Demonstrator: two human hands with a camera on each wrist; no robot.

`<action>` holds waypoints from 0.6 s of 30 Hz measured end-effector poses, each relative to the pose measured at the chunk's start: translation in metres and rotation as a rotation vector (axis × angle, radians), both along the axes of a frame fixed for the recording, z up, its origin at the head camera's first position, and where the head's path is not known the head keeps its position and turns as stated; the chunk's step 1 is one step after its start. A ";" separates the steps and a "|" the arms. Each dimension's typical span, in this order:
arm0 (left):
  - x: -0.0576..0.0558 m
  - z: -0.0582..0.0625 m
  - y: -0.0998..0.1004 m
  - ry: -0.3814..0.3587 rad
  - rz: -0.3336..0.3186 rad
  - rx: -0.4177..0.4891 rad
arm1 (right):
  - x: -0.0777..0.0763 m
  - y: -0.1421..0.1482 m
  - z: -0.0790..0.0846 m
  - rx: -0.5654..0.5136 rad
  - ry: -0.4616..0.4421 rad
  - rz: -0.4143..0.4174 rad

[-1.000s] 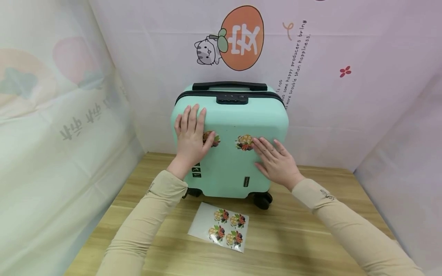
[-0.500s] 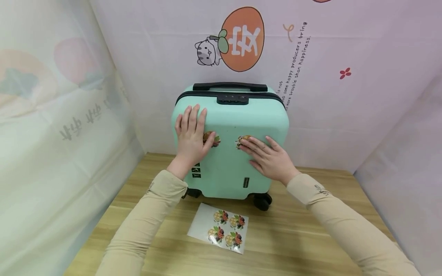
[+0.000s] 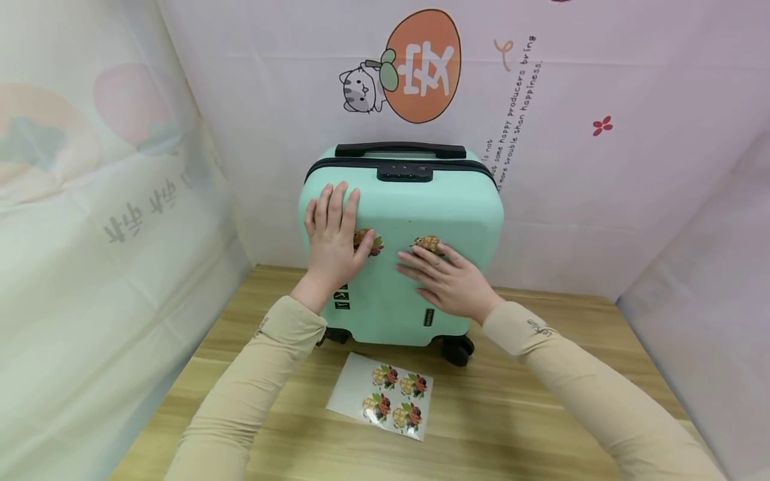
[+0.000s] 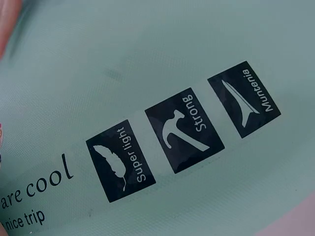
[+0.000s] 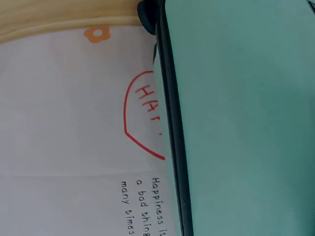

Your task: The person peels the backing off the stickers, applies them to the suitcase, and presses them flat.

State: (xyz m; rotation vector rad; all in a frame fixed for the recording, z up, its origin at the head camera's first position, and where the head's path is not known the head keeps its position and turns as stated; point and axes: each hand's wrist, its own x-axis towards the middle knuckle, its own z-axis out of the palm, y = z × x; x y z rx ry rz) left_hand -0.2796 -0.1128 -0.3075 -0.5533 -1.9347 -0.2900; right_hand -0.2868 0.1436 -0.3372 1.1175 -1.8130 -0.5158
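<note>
Fingers straight and slightly apart, the left hand point(image 3: 331, 248) rested in the head view on the mint suitcase point(image 3: 391, 294), between nine and ten o'clock on its front, thumb over part of the left sticker point(image 3: 376, 244). The right hand point(image 3: 454, 285), at four o'clock, lay with fingers stretched, mostly close together, covering the lower part of the right sticker point(image 3: 428, 242). Neither hand clamped anything. The suitcase stood upright at mid-view on the wooden table point(image 3: 529, 414), black handle point(image 3: 400, 145) at twelve, sticker sheet point(image 3: 349, 386) just in front at six. Its shell looked stiff and smooth, so palms might slide; the wheel point(image 3: 457, 349) at five suggested it could roll if pushed unbraced. For lifting, the handle seemed the right hold; the stickers looked thin and flexible, best taken by an edge.

Left wrist view: dark labels point(image 4: 185, 132) slanted up toward two o'clock, and the words "Super light" argued for low weight. Only a sliver of skin showed at ten, so finger spacing could not be told there.

Right wrist view: the suitcase filled the three o'clock side, black seam point(image 5: 172, 98) running from twelve to about six, printed cloth point(image 5: 59, 113) at nine. No fingers showed.
</note>
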 end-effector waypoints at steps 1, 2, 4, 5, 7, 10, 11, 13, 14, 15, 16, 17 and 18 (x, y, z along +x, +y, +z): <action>0.000 0.001 0.000 0.000 -0.001 -0.002 | 0.000 0.000 0.002 0.013 0.008 -0.008; 0.000 0.001 0.000 -0.002 -0.003 -0.005 | -0.001 0.000 0.004 0.016 0.018 -0.018; 0.000 0.002 0.001 -0.006 -0.012 -0.004 | -0.003 0.003 0.011 -0.003 0.048 -0.034; 0.000 0.002 0.001 -0.009 -0.017 -0.001 | -0.003 0.005 0.014 -0.020 0.065 -0.036; 0.000 0.003 0.000 -0.013 -0.028 0.006 | -0.004 0.009 0.021 -0.073 0.074 -0.029; 0.001 0.003 -0.001 -0.011 -0.033 0.021 | -0.003 0.011 0.027 -0.159 0.056 -0.028; 0.001 0.003 -0.001 -0.009 -0.030 0.023 | -0.003 0.010 0.027 -0.178 0.043 -0.029; 0.002 0.002 -0.002 -0.005 -0.024 0.021 | -0.001 0.007 0.022 -0.184 0.017 -0.023; 0.002 0.002 -0.001 -0.003 -0.021 0.019 | 0.000 0.006 0.018 -0.168 0.007 -0.015; 0.002 0.002 -0.001 -0.002 -0.018 0.016 | 0.000 0.004 0.013 -0.142 0.000 -0.006; 0.002 0.002 -0.001 -0.004 -0.012 0.011 | 0.000 0.003 0.007 -0.114 -0.009 0.011; 0.002 0.002 0.000 -0.006 -0.007 0.006 | 0.001 0.002 0.002 -0.083 -0.017 0.022; 0.003 0.003 0.000 -0.009 -0.005 0.001 | 0.001 0.001 -0.002 -0.055 -0.019 0.025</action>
